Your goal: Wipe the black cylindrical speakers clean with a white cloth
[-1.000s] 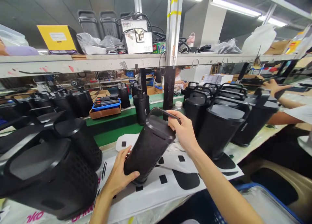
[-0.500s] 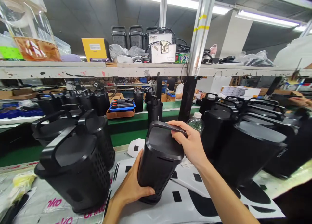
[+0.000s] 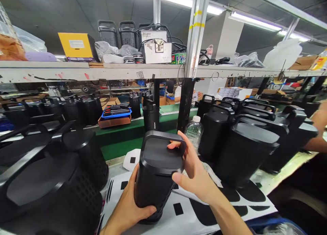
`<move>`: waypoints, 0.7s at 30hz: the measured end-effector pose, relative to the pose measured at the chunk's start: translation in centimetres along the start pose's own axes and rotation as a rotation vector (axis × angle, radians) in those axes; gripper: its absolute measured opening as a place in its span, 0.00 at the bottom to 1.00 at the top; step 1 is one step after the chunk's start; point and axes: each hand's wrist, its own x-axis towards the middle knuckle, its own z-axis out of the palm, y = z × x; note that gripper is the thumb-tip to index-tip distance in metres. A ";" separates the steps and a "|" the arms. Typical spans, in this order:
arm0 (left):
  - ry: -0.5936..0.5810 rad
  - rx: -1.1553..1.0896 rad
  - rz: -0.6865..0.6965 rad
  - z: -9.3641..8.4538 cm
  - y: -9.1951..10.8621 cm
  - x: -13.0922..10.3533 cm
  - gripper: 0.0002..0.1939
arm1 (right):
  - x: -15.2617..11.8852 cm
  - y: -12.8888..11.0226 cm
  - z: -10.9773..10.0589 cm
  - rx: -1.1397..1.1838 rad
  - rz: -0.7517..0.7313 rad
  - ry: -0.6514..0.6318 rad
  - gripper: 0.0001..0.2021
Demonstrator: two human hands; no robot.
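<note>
A black portable housing [image 3: 158, 184] with a loop handle and dimpled sides, much like a speaker, stands tilted slightly in front of me. My left hand [image 3: 129, 204] wraps its lower left side, thumb across the front. At the right end of the handle is my right hand [image 3: 195, 173]: its fingers reach in behind and under the loop, while the thumb presses near the lid's front right corner. Beneath lies a white sheet [image 3: 184, 224] bearing black shapes and small black squares. Whether the housing's base rests on the sheet I cannot tell.
Similar black housings stand close on the left [image 3: 51, 180] and right [image 3: 245, 153]. A clear bottle [image 3: 194, 131] is behind my right hand. Beyond are a blue tray [image 3: 116, 114] and an overhead shelf [image 3: 109, 71]. Another person's arm [image 3: 319, 126] shows at the far right.
My view has swung right, so things shift left in it. My right hand has slid from gripping the handle's top bar down to its right end, thumb now near the lid's edge.
</note>
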 end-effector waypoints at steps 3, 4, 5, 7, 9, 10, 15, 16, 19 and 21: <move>0.038 0.075 0.005 0.4 -0.3 -0.2 0.62 | -0.2 0.0 -0.3 0.040 -0.028 0.024 0.45; 0.051 0.098 0.011 0.6 -0.3 -0.3 0.61 | -0.3 0.0 -0.5 0.062 -0.032 0.031 0.44; 0.069 0.121 0.018 0.8 -0.3 -0.5 0.61 | -0.5 0.1 -0.7 0.089 -0.032 0.039 0.44; 0.122 0.166 0.031 1.3 0.0 -0.8 0.60 | -1.0 0.0 -1.0 0.142 -0.026 0.058 0.42; 0.178 0.215 0.045 1.9 0.4 -1.2 0.60 | -1.8 -0.1 -1.2 0.183 -0.016 0.086 0.42; 0.206 0.249 0.065 2.1 0.7 -1.3 0.60 | -2.3 -0.3 -1.4 0.193 -0.002 0.110 0.42; 0.382 0.560 0.498 2.5 1.5 -1.3 0.58 | -5.4 -0.4 -2.3 0.106 0.170 0.386 0.33; 0.420 0.639 0.586 2.3 1.5 -1.2 0.55 | -6.1 -0.3 -2.5 0.094 0.224 0.436 0.31; 0.486 0.821 0.704 1.8 0.9 -1.1 0.45 | -8.0 0.2 -2.7 0.138 0.385 0.531 0.26; 0.454 0.847 0.704 1.8 0.4 -1.0 0.38 | -9.2 0.4 -2.7 0.202 0.453 0.600 0.26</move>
